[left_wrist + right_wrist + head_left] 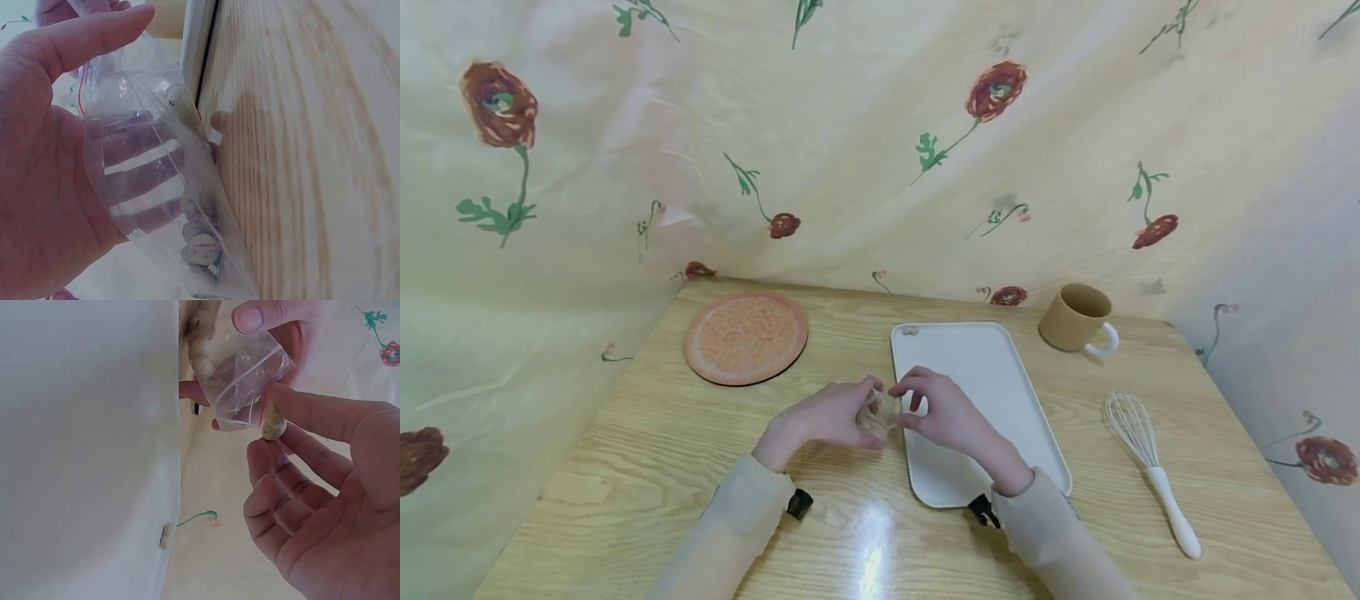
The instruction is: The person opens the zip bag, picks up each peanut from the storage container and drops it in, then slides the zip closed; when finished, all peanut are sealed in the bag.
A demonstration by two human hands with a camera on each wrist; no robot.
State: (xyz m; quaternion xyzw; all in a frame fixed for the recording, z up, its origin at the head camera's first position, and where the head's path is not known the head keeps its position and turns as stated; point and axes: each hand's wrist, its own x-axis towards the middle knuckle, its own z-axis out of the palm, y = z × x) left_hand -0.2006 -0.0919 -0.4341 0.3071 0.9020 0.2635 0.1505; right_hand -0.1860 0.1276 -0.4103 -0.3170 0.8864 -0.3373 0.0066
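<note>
My left hand (831, 412) holds a small clear zip bag (880, 412) between thumb and fingers, just left of the white tray (977, 367). Several peanuts (203, 250) lie along the bag's lower side in the left wrist view. The bag's mouth, with its red zip line, faces my right hand (951, 412). Between thumb and fingertips that hand pinches a single peanut (273, 425), close beside the bag's mouth in the right wrist view. Another peanut (911, 331) lies on the tray's far left corner.
A round pizza-patterned mat (747, 337) lies at the back left of the wooden table (647, 467). At the back right stands a tan mug (1071, 321) with a white handle. A white-handled whisk (1157, 475) lies right of the tray. Flowered cloth (850, 150) hangs behind.
</note>
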